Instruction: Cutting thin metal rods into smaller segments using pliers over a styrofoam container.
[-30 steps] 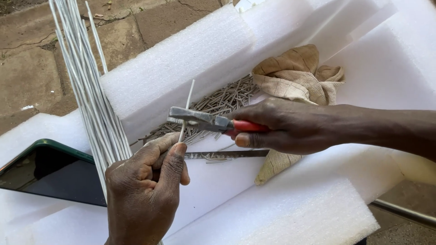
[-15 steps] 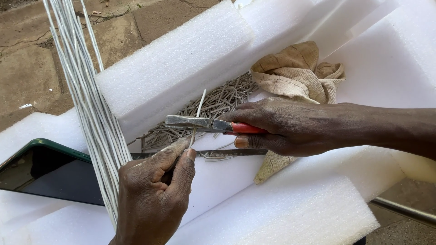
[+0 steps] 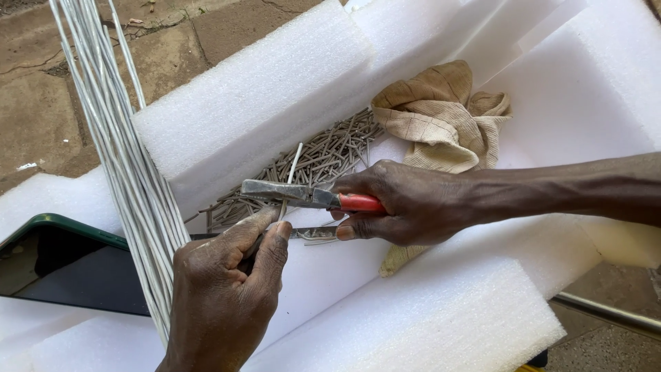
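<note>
Red-handled pliers (image 3: 310, 196), white foam (image 3: 261, 89), beige cloth (image 3: 441, 114)

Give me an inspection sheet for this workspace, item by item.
Surface: white foam blocks laid over paved ground.
Job's things: red-handled pliers across a thin wire piece; heap of short cut wire pieces in the foam channel; bundle of long white rods.
Clutter: crumpled beige cloth; dark phone at left.
Hands: right hand grips the pliers; left hand pinches the wire piece.
Cables: nothing seen.
Surroundings: cracked paving; metal bar at lower right.
</note>
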